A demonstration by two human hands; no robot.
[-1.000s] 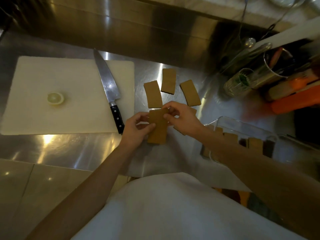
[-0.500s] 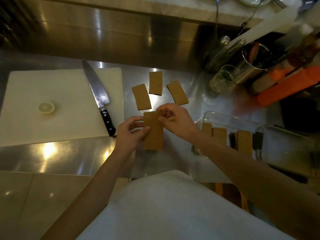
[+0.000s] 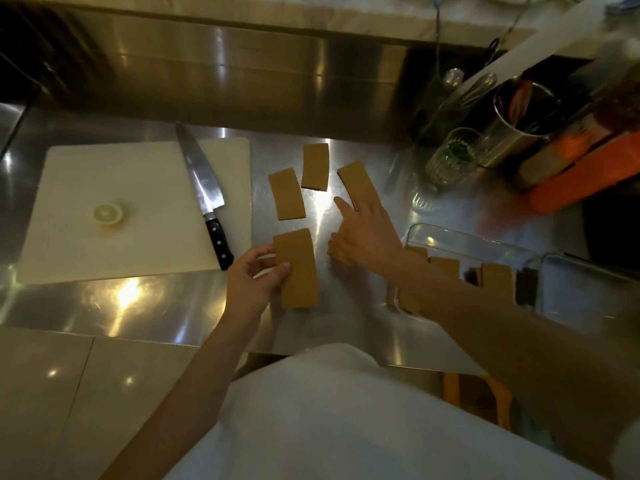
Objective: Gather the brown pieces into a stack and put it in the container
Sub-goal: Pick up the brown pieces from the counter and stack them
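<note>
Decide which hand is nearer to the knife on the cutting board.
Left. The left hand holds the stack just right of the knife handle; the right hand reaches farther right.

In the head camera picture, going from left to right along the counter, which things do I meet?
Lemon slice → knife → stack in the left hand → right hand → glass → metal cup.
</note>
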